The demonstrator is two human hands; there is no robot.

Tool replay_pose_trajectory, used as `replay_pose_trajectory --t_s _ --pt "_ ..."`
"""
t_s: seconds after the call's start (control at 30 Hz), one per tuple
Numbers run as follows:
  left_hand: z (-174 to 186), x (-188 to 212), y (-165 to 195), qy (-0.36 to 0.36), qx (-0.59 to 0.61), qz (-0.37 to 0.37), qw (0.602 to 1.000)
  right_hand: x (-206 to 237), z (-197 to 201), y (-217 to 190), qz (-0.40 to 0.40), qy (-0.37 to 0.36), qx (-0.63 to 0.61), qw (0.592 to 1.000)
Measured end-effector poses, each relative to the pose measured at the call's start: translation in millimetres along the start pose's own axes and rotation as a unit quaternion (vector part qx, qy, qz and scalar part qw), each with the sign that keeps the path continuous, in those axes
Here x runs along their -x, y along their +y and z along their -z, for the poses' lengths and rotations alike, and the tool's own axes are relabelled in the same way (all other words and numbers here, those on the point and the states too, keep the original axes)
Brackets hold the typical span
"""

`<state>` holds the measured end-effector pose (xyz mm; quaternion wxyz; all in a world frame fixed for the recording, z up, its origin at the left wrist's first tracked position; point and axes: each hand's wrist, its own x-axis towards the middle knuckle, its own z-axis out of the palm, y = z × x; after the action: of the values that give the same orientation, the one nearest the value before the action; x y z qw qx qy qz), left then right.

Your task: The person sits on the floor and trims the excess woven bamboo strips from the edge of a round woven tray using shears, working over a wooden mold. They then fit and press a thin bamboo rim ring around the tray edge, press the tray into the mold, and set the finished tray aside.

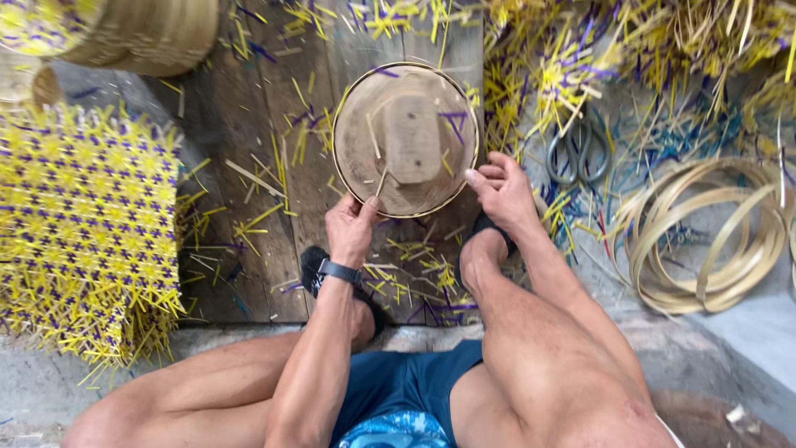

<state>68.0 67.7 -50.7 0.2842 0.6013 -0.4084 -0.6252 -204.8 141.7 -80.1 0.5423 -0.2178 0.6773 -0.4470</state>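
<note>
A round wooden mould (398,99) with a flat block in its middle stands on dark floor planks, ringed by a thin bamboo hoop (348,192). My left hand (351,228), with a black watch on the wrist, pinches the hoop at the lower left rim. On the lower right rim my right hand (501,191) grips the hoop against the mould. Both hands press at the near edge, between my bent knees.
A woven yellow and purple mat (83,241) lies on the left. Metal scissors (575,154) rest to the right of the mould. Coiled bamboo rings (705,241) sit far right. Yellow and purple strip cuttings litter the planks; woven baskets (141,33) stand top left.
</note>
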Motion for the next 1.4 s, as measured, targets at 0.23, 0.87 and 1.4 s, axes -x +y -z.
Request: replay_pose_trajectory --t_s 0.23,0.87,1.4 --pt "-38.7 13.5 129.7 -0.07 -0.225 -0.384 0.893 1.7 -38.7 -103.5 -0.018 -0.022 -0.234 0.972" --pt "64.1 -122.3 110.2 0.201 -0.185 -0.179 0.945 5.1 37.5 31.1 -0.087 -0.098 -0.443 0.887" --pt "73.1 -168.4 90.1 -0.042 0.158 0.057 0.985 10.7 -2.4 -14.1 0.151 0.067 0.012 0.986"
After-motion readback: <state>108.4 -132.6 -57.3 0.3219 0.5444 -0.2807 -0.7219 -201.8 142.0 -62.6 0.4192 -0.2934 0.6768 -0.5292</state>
